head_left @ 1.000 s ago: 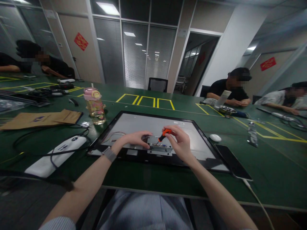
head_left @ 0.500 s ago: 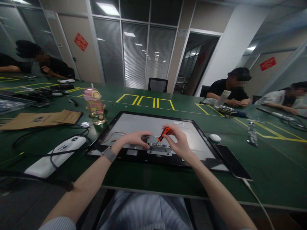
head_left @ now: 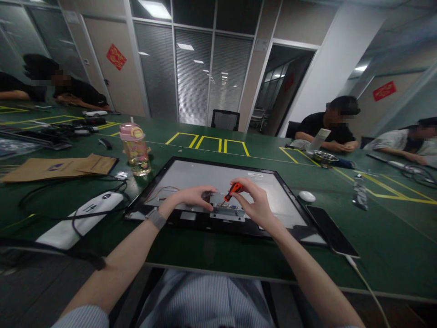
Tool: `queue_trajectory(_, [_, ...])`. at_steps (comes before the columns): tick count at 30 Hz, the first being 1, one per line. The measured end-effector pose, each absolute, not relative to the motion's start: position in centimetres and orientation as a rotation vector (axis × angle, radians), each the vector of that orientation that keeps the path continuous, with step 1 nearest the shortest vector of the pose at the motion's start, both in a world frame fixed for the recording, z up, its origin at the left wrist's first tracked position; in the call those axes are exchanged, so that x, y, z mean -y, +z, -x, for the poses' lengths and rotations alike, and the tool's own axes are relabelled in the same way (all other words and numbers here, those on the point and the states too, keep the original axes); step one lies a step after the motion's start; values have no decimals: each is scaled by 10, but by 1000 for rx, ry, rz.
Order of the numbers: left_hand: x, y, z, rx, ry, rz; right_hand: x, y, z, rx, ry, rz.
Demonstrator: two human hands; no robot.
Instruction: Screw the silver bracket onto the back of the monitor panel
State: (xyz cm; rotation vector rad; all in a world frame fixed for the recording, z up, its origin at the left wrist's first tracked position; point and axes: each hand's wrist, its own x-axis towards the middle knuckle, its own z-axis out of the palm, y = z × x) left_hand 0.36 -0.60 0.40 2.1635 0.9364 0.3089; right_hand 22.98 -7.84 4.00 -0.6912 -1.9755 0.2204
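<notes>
A monitor panel (head_left: 191, 175) lies face down on the green table, black frame around a grey metal back. Near its front edge is a small metal bracket (head_left: 228, 210) with connector ports. My right hand (head_left: 255, 202) holds a small orange-handled screwdriver (head_left: 233, 190) tilted down to the left, its tip on the bracket. My left hand (head_left: 193, 197) rests flat on the panel just left of the bracket, fingers touching its edge. A grey watch band sits on my left wrist.
A pink-lidded bottle (head_left: 135, 150) stands left of the panel, beside brown paper bags (head_left: 58, 166). A white device (head_left: 77, 218) with black cables lies at front left. A white mouse (head_left: 307, 196) and a dark phone (head_left: 331, 230) lie at right. Other people sit around the table.
The screwdriver in my right hand has shifted slightly in angle, and the view has moved a little. My left hand stays on the panel.
</notes>
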Motion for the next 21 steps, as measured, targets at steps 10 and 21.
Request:
queue_trajectory(10, [4,1,-2,-932,312,-2158,81,42,-234,1995,196,752])
queue_trajectory(21, [5,3,-3,-944,286,-2172,79,40,-228,1837,236,741])
